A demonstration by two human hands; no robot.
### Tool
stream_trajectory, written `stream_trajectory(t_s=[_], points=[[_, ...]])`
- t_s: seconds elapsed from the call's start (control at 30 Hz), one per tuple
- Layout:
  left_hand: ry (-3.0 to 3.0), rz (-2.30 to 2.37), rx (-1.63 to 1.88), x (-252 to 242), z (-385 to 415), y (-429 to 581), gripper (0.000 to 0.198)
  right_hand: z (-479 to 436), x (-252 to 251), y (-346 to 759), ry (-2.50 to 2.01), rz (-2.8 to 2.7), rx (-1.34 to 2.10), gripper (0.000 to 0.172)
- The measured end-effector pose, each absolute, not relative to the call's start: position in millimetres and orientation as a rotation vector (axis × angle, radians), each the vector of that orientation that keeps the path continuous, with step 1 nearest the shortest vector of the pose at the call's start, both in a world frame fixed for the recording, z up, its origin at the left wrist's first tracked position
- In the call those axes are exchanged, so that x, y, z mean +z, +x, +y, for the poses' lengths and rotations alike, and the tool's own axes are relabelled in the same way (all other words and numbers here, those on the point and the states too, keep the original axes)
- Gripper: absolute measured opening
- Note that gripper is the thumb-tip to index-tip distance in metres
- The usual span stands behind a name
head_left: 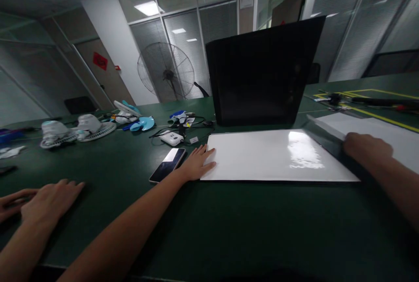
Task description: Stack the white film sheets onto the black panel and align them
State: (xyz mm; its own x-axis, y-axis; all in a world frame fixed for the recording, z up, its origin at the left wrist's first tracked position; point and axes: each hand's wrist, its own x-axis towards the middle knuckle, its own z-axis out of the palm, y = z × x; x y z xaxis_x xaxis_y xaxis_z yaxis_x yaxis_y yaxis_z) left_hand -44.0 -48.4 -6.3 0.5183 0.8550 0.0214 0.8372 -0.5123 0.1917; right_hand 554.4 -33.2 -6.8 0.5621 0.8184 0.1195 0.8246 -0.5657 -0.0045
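My left hand point(197, 163) lies with its fingers spread on the left edge of a flat, glossy white panel point(248, 155). Toward the right, my right hand point(369, 147) is closed around the edge of a thin white sheet point(327, 128), tilted up off the table; its fingertips are mostly hidden. Behind the white panel, a large black screen panel point(262, 77) stands upright, leaning slightly. A phone point(168, 165) is beside my left hand and wrist.
Another person's hands point(49, 203) rest on the green table point(229, 229) at left. Farther back are white fan parts point(88, 127), blue fan blades point(142, 123), a white device with cables point(172, 138). Yellow tape point(386, 116) and a black tool-like object point(376, 101) lie right.
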Motion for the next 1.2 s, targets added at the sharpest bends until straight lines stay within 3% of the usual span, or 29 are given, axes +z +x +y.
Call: stream_trajectory(t_s=[0.2, 0.4, 0.6, 0.8, 1.03, 1.2], points=[[2.589, 1.454, 0.215, -6, -50, -44, 0.081, -59, 37, 496, -2.617, -1.457, -0.321, 0.048], [2.560, 1.452, 0.252, -6, -50, -44, 0.077, -101, 52, 397, -2.238, -1.820, -0.484, 0.060], [2.534, 1.453, 0.268, -4, -51, -43, 0.079, -127, 26, 327, -1.656, -2.416, -0.182, 0.053], [2.508, 1.470, 0.283, -5, -51, -44, 0.087, -123, 5, 318, -1.321, -2.675, 0.066, 0.051], [2.516, 1.464, 0.288, 1, -54, -40, 0.094, -123, 12, 325, -1.182, -2.705, 0.243, 0.050], [2.534, 1.432, 0.210, 5, -56, -42, 0.074, -89, 26, 375, -1.547, -2.399, -0.091, 0.053]])
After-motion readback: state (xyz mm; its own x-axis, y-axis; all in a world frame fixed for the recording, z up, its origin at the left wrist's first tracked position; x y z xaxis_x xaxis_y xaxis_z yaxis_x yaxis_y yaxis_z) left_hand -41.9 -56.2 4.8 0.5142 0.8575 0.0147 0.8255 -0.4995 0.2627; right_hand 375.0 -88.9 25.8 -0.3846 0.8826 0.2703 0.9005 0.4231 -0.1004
